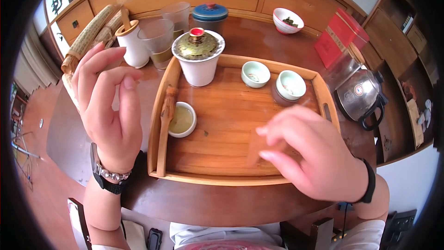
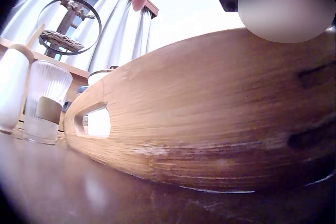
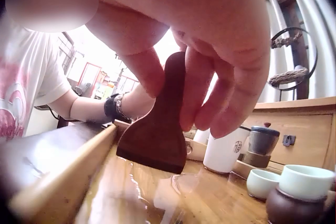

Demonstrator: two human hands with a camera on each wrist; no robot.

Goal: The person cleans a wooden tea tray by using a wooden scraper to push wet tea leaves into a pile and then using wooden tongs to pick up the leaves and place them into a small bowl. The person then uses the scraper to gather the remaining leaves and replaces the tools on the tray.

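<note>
Right hand (image 1: 314, 153), lower right of the head view: thumb and fingers close together, pinching a dark flared tool (image 3: 157, 119) by its narrow end; wide end down, at the floor of the wooden tray (image 1: 222, 180). Contact unclear. Left hand (image 1: 111, 106), left of frame: raised beside the tray, fingers loosely bent, holding nothing.

Tray, lower left: small white cup (image 1: 194, 126), pale yellow liquid inside. Upper left: tall white cup (image 1: 200, 71) under a gold-toned lid (image 1: 199, 46) with red knob; contents hidden. Upper right: two pale green cups (image 1: 255, 75), the right one on a dark round base (image 3: 294, 208); contents uncertain.

Right of tray: steel kettle (image 1: 358, 93), contents not visible. Beyond: two ribbed tumblers (image 1: 155, 39), blue-lidded jar (image 1: 210, 16); top centre-right, white bowl (image 1: 280, 18) holding dark green leaves (image 1: 289, 21).
</note>
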